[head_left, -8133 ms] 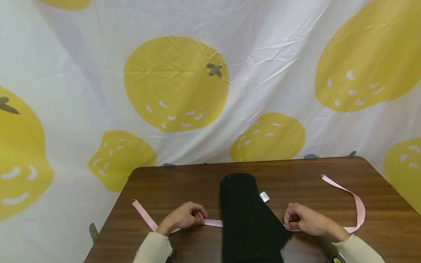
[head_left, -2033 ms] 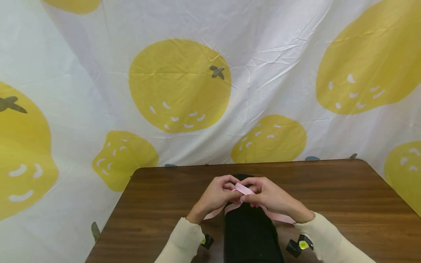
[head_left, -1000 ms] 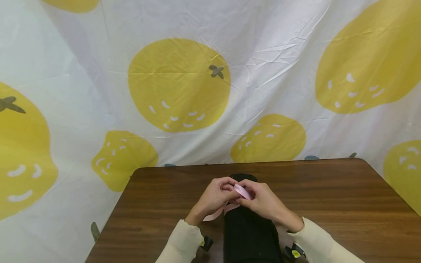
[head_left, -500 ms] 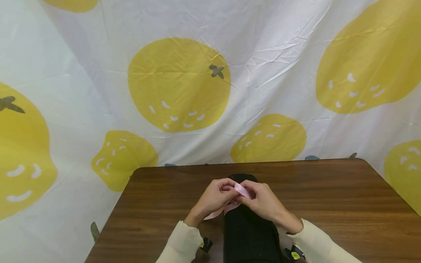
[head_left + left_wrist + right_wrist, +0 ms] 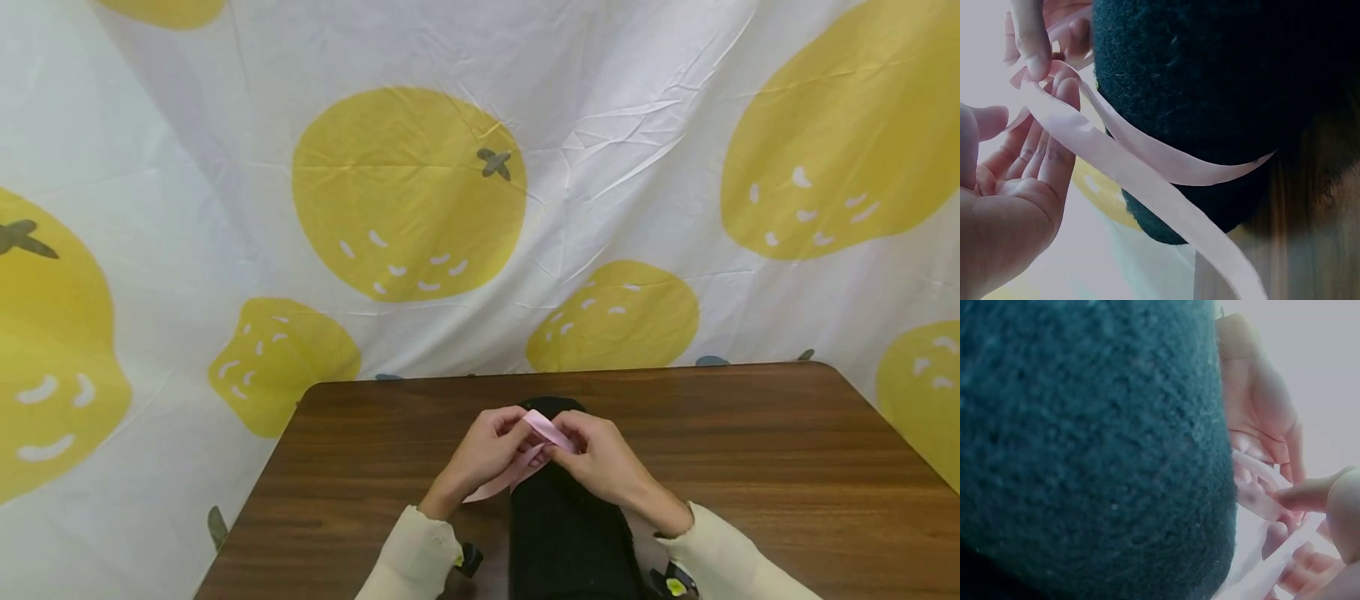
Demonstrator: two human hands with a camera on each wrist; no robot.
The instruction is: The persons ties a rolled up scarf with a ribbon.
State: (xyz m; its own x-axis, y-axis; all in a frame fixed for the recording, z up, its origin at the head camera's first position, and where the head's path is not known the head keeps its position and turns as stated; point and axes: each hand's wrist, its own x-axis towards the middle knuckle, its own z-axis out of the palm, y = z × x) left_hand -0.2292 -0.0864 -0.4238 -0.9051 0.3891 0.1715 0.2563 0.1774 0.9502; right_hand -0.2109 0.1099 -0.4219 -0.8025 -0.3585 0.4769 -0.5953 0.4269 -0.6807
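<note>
A rolled black fuzzy cloth lies lengthwise on the table, with a pink ribbon wrapped around its far part. Above that far end, in the head view, my two hands meet. My left hand holds a ribbon loop between thumb and fingers; its palm faces the camera in the left wrist view. My right hand pinches the ribbon where the strands cross. One ribbon tail hangs down past my left hand. In the right wrist view the cloth hides much of the handwork, and the crossing itself is partly covered by fingers.
The brown wooden table extends to both sides of the cloth. Behind it hangs a white curtain printed with yellow fruit. Black wrist cameras sit at both sleeves.
Earlier the ribbon lay flat under the cloth with my hands apart; they have since come together above it, lifting the ribbon. In the last half second my left fingers shifted, drawing the loop slightly left.
</note>
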